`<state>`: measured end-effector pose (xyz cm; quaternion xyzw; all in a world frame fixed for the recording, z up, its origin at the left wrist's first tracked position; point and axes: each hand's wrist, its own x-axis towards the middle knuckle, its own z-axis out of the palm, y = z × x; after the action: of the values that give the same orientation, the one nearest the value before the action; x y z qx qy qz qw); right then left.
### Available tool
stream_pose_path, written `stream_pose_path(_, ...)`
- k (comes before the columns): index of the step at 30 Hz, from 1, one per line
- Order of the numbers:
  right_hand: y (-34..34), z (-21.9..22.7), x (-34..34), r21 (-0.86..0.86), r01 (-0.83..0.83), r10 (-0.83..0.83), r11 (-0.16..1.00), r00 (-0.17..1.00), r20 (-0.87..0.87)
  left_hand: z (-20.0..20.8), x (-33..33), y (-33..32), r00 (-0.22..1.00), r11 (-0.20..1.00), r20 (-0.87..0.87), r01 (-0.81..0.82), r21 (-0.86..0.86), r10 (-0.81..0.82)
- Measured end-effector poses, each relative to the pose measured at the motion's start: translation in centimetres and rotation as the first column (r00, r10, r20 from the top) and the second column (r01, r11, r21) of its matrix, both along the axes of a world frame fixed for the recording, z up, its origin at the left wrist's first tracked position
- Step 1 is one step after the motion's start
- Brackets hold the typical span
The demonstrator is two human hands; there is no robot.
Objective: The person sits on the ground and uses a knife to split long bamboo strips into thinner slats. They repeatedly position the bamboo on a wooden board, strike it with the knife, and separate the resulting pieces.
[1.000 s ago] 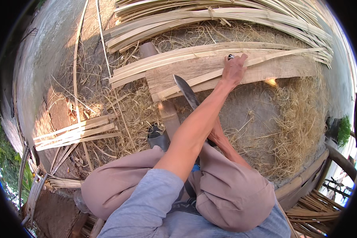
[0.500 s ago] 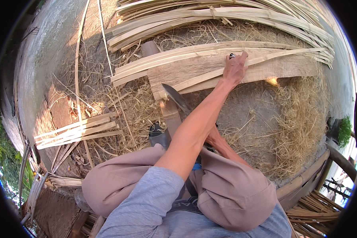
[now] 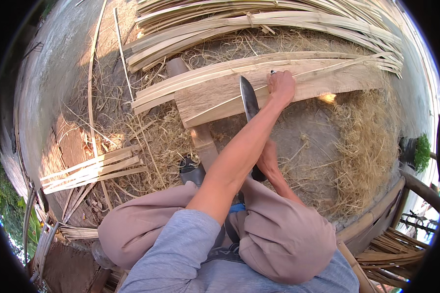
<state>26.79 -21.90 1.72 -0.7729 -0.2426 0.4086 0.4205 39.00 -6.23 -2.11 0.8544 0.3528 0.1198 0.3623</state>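
My left hand [image 3: 281, 87] reaches far forward and is closed around a thin bamboo strip [image 3: 335, 65] that lies along a pale wooden plank [image 3: 210, 97]. My right hand [image 3: 268, 158], low near my knees and partly hidden behind the left forearm, grips the handle of a large dark knife [image 3: 249, 100]. The blade points away from me, and its tip rests over the plank just left of my left hand. I sit on the ground with my knees bent.
Long split bamboo strips [image 3: 259, 24] are heaped beyond the plank. A bamboo pole [image 3: 203, 141] runs under the plank toward my foot. A short bundle of strips [image 3: 90, 168] lies at left. Dry shavings [image 3: 371, 141] cover the ground. A curved bamboo rail [image 3: 376, 215] borders the right.
The knife blade has swung from a flat slant at the left to more upright, its tip now close beside my left hand. The left hand stays on the strip.
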Motion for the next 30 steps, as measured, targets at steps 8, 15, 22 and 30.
stream_pose_path(8, -1.0, -4.7, -4.0, 0.288, -0.132, 0.125, 0.948, 0.991, 0.044, -1.1, -0.1, -1.4, 0.996, 0.999, 0.086, 0.034, 0.026, -0.036)
stream_pose_path(15, -0.8, -4.1, -3.8, 0.131, -0.174, 0.181, 0.976, 0.983, -0.037, -0.5, -0.4, -1.4, 0.983, 0.999, 0.178, 0.048, -0.017, -0.044)
stream_pose_path(22, -0.4, -2.0, -4.6, 0.172, -0.032, 0.067, 0.985, 0.977, -0.204, -1.1, -0.4, -1.8, 0.992, 0.981, 0.118, 0.013, 0.195, -0.037)
stream_pose_path(30, -2.1, -3.1, 0.0, 0.22, -0.07, 0.042, 0.973, 0.991, 0.129, -1.0, -0.6, -4.0, 0.999, 0.938, 0.052, -0.015, 0.348, -0.003)
